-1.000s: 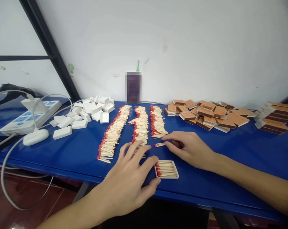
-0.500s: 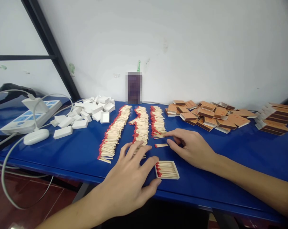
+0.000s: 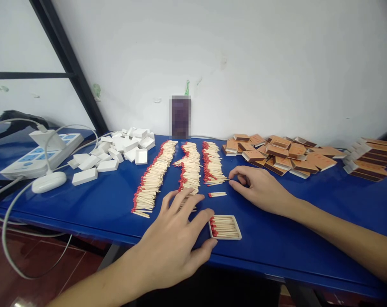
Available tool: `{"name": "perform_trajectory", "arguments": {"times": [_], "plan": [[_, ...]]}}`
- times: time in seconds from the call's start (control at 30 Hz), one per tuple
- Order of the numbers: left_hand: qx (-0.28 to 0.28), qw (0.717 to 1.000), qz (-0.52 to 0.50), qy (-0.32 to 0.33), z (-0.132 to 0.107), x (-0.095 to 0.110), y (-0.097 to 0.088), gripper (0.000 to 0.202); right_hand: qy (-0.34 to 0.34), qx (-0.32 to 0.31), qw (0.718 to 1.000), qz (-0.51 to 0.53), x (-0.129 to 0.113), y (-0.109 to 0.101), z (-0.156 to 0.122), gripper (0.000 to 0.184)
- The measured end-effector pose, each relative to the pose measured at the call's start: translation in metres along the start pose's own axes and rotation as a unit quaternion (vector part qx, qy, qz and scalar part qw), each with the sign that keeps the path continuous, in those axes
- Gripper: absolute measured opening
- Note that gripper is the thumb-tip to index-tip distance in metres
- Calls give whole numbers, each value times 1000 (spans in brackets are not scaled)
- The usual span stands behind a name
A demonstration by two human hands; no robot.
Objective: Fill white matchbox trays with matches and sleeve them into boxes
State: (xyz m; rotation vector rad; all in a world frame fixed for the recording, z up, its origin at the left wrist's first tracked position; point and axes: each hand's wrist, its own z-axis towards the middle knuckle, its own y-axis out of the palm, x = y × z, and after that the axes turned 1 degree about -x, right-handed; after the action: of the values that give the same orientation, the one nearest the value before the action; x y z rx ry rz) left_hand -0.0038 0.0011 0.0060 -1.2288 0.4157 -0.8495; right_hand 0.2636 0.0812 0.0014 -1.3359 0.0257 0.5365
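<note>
We've got the blue table (image 3: 276, 243) running under the tray (image 3: 227, 228), and our left hand (image 3: 177, 234) spread wide at the tray's left edge, thumb and forefinger against it or just beside it, we can't quite say. Beyond the tray, off to its right, our right hand (image 3: 260, 187) has thumb and forefinger nearly together at the near end of the row of matches (image 3: 214, 162) behind the tray; pinching one or not, we can't tell. The tray looks light and easily crushed, so gentle pressure on its side walls. Smallest, the loose matches (image 3: 217, 194) just behind the tray: featherlight, stiff, probably snappable, best pinched by the bare ends.
</note>
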Motion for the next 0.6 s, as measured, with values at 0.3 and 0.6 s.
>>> {"name": "perform_trajectory", "arguments": {"times": [0.3, 0.6], "plan": [[1, 1000, 2, 0, 1, -1, -1, 33, -69, 48, 996, -24, -6, -4, -12, 15], [2, 1000, -1, 1, 1, 0, 0, 33, -133, 13, 991, -16, -17, 2, -13, 20]]}}
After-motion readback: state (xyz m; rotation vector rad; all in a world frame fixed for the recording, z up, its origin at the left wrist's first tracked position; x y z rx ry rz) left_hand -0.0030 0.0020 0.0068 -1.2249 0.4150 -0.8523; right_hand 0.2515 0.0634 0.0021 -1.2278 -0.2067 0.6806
